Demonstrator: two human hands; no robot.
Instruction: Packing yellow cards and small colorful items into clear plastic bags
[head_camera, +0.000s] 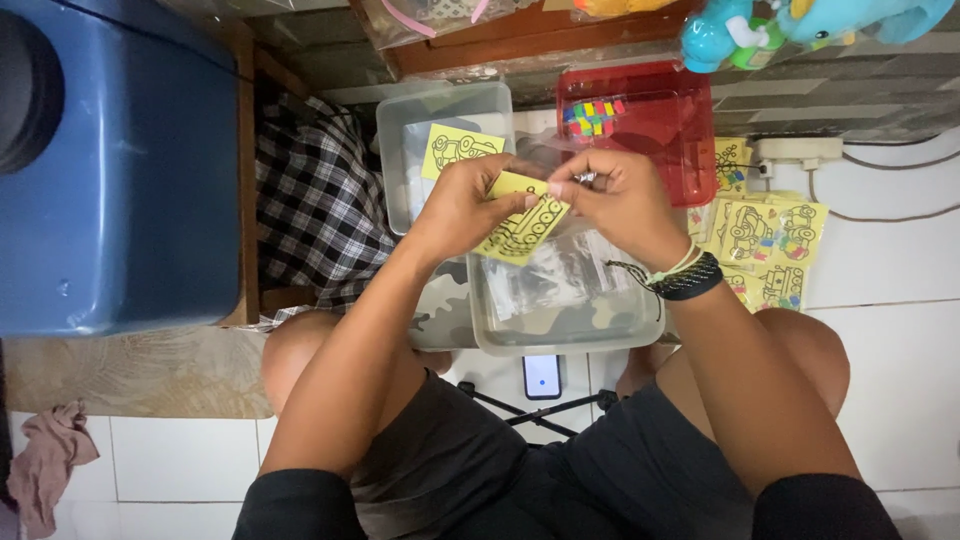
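Both hands (545, 200) pinching one yellow card (522, 226), two clear trays (440, 110)

Lit phone screen (542, 376), perhaps plastic packets (555, 275)

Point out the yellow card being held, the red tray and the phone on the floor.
yellow card (525, 228), head view, its printed face below the fingers
red tray (665, 125), head view, bare floor of the tray
phone (542, 376), head view, its screen
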